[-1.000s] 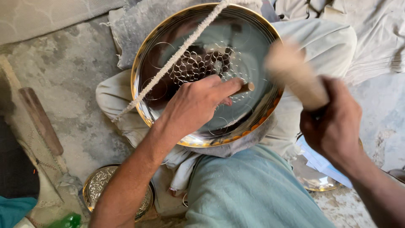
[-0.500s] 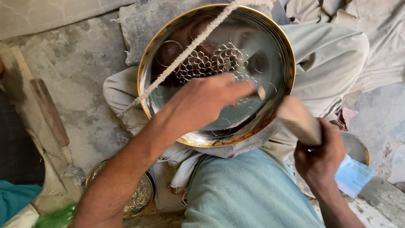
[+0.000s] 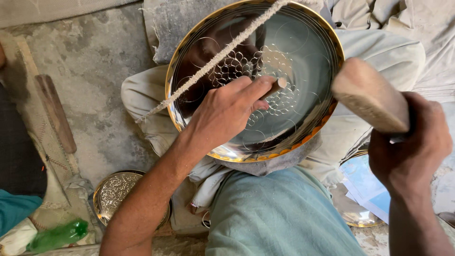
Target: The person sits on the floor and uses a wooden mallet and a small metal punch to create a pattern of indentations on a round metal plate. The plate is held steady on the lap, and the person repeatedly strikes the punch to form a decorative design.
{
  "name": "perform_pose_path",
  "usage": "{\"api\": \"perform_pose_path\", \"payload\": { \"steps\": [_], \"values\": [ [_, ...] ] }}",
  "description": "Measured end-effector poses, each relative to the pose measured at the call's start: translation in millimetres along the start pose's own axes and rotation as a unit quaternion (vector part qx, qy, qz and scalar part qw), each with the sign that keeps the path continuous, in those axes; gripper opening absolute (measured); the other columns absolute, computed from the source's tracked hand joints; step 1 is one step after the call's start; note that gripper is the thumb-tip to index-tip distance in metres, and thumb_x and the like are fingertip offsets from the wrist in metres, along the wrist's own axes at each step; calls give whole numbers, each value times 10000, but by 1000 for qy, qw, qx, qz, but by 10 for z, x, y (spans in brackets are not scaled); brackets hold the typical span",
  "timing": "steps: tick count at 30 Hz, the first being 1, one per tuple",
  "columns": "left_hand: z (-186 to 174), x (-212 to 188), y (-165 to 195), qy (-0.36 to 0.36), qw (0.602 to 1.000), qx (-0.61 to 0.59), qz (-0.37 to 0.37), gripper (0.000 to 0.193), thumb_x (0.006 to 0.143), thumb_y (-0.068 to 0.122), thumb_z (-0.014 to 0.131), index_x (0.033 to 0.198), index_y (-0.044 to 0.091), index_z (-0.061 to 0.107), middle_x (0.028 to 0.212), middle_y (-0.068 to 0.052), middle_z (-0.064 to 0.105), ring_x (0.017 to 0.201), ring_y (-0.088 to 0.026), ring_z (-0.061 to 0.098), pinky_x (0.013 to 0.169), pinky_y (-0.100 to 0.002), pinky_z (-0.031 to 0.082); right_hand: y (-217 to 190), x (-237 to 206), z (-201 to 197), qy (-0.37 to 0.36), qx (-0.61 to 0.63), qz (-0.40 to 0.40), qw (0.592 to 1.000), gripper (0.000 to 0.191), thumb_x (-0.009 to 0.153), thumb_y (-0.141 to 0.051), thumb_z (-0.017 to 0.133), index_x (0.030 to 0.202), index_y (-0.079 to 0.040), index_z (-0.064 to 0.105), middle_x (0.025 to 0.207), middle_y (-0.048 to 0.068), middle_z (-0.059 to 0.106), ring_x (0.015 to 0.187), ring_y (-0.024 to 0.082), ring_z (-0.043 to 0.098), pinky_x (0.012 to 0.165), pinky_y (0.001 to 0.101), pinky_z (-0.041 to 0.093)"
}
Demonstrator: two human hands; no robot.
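Observation:
A large shiny round metal tray [image 3: 303,128] with a gold rim rests on my lap, its middle engraved with small circles. My left hand [image 3: 227,111] lies on the tray and grips a thin punch [image 3: 277,85] with its tip against the engraved pattern. My right hand [image 3: 410,147] is raised to the right of the tray, closed around a wooden mallet [image 3: 369,95] whose head points toward the punch. A rough pale cord [image 3: 213,59] runs diagonally across the tray's upper left.
A smaller engraved brass plate [image 3: 116,192] lies on the stone floor at lower left, near a green plastic bottle [image 3: 59,234]. A wooden stick [image 3: 56,113] lies at left. Another plate with blue paper [image 3: 367,189] sits at lower right.
My right hand has lifted the mallet up from low beside the tray to the level of the punch. My left hand stays on the punch.

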State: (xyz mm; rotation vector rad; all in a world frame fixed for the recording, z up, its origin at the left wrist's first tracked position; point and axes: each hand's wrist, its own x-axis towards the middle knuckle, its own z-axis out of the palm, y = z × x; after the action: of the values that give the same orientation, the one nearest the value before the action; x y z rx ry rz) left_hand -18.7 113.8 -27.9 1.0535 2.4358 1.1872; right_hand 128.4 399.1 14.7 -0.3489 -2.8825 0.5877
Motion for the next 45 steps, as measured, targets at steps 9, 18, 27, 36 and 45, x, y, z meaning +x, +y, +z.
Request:
{"api": "perform_pose_path", "payload": {
  "steps": [9, 18, 27, 36, 45],
  "values": [
    [74, -74, -26, 16, 1000, -7, -6, 333, 1011, 110, 680, 1331, 130, 589, 864, -75, 655, 706, -213, 725, 546, -317, 622, -374, 504, -111, -44, 53, -102, 992, 381, 929, 71, 662, 1289, 10, 553, 1083, 168, 669, 960, 283, 682, 857, 363, 544],
    [384, -453, 122, 282, 952, -63, -98, 241, 1063, 193, 701, 1232, 56, 597, 993, -117, 680, 843, -275, 712, 722, -383, 573, -1153, 1020, -392, -131, -243, -271, 922, 392, 901, -48, 744, 1278, -93, 650, 1004, 131, 668, 868, 282, 646, 783, 402, 498],
    [798, -670, 164, 364, 910, 45, -192, 133, 1027, 178, 643, 1035, 50, 606, 903, -92, 662, 763, -277, 681, 675, -409, 544, -1767, 1116, -553, -131, -293, -399, 859, 498, 798, -267, 743, 1274, -134, 679, 950, 41, 670, 838, 226, 664, 725, 377, 524],
    [739, -625, 164, 337, 912, -79, -222, 191, 1009, 172, 704, 961, 33, 583, 850, -57, 652, 723, -231, 680, 622, -356, 517, -1562, 1158, -493, -158, -174, -307, 922, 535, 844, -51, 757, 1365, -74, 634, 1102, 126, 656, 1003, 330, 661, 907, 430, 531],
    [261, -368, 83, 211, 972, -60, -85, 243, 1019, 181, 722, 1189, 56, 602, 990, -113, 666, 865, -292, 704, 713, -413, 571, -1080, 1151, -379, -169, -142, -241, 945, 536, 719, 34, 744, 1241, -51, 658, 1054, 176, 671, 995, 375, 673, 860, 470, 542]
  ]
}}
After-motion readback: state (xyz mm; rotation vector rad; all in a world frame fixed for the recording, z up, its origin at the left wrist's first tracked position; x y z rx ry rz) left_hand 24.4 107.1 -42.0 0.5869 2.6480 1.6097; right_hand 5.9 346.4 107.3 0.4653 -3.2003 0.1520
